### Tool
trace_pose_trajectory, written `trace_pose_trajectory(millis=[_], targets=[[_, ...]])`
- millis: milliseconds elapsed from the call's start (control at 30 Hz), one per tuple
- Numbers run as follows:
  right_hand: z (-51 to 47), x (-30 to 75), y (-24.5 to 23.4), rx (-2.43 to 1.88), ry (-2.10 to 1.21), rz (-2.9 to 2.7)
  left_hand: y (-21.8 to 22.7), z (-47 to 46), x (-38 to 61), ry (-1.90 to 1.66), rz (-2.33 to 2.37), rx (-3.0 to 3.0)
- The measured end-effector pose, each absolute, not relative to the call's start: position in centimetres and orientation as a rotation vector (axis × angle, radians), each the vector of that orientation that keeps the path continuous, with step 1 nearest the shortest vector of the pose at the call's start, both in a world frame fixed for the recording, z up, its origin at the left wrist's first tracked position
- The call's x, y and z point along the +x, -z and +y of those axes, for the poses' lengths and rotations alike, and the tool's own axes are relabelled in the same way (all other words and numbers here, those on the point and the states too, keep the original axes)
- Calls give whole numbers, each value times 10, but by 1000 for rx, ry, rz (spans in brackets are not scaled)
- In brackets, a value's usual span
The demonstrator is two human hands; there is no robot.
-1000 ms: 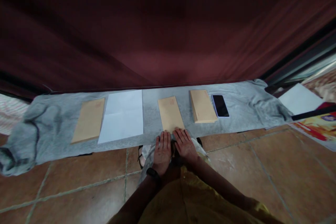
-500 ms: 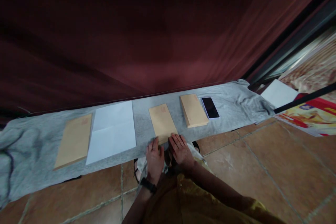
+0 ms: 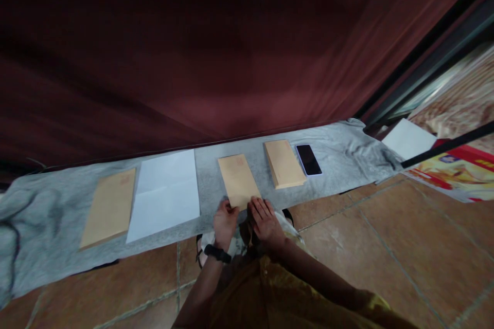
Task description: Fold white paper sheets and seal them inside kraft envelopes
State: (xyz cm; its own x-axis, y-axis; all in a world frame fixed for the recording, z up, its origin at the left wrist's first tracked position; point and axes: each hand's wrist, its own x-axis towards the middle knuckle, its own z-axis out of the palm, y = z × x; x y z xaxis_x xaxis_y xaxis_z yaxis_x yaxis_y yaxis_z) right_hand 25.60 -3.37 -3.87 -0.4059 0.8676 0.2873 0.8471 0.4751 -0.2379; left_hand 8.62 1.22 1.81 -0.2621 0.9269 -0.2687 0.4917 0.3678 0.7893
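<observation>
A single brown envelope [image 3: 238,181] lies lengthwise on the grey cloth [image 3: 216,175] in front of me. My left hand [image 3: 224,222], with a black watch on the wrist, has its fingers curled at the envelope's near left corner. Whether it actually grips the corner is hard to tell. My right hand [image 3: 264,219] rests flat, fingers stretched, at the envelope's near right corner. To the right sits a stack of brown envelopes [image 3: 284,163], and beside it a black phone [image 3: 308,160].
A white sheet [image 3: 165,194] and another brown envelope [image 3: 110,207] lie on the cloth to the left. A dark red curtain [image 3: 193,61] hangs behind. Orange floor tiles [image 3: 386,247] spread to the right, with a white paper [image 3: 409,139] and a colourful printed sheet [image 3: 459,172] beyond.
My view has shifted left and steadied. My left hand went from lying flat beside the envelope to curling its fingers at the near left corner; my right hand stayed flat.
</observation>
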Motion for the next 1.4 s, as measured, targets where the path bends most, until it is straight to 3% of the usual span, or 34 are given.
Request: trace_pose_trajectory(millis=[467, 1000, 1100, 1267, 1400], targets=[[-34, 255, 29, -1474, -128, -2312, -16, 20, 84, -749, 1664, 842], [-10, 256, -14, -1539, -71, -2228, -72, -1, 108, -980, 1354, 657], [-3, 262, -28, -1496, -241, -2008, -81, 0, 113, -1019, 1254, 706], [15, 274, -46, -1347, -700, -1176, -70, -3, 119, -1107, 1367, 752], [21, 278, -45, -1104, -1110, -673, -61, -3, 134, -1007, 1329, 753]])
